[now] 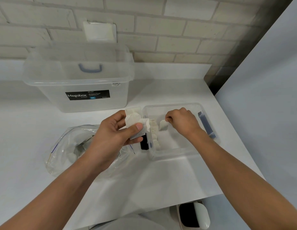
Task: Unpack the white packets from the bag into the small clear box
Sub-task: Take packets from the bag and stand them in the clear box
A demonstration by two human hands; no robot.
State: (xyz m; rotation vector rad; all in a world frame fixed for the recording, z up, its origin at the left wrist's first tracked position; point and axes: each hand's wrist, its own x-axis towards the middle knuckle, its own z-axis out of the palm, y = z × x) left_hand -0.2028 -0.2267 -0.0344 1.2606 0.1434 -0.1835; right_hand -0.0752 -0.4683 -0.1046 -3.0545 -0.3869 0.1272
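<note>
Small clear box [177,152] sits on the white counter [28,130], lid off. R hand [181,122] is over the box's middle, w/ thumb & forefinger pinching one white packet [163,125] by its top corner. That packet hangs down inside the box, and the other fingers are curled in. L hand [114,131] is just left of the box, near its far-left corner. It grips a small stack of white packets [135,121], thumb on top & fingers beneath, and the stack's edge reaches the box's left wall. More packets [155,138] lie in a row inside the box along that left wall. Blue latch [206,125] is on the box's right side. Black object [144,141] stands right against the outside of the left wall, partly hidden by L hand, so can't tell what it is. Clear plastic bag [64,151] lies left of the box, under the L forearm, w/ white packets inside. Big clear tub [78,105] w/ a "Megabox" label stands behind & left of the box. A lid w/ blue handle [90,68] is propped behind the tub. Bin [194,214] sits nearer than the box, below the counter edge.
</note>
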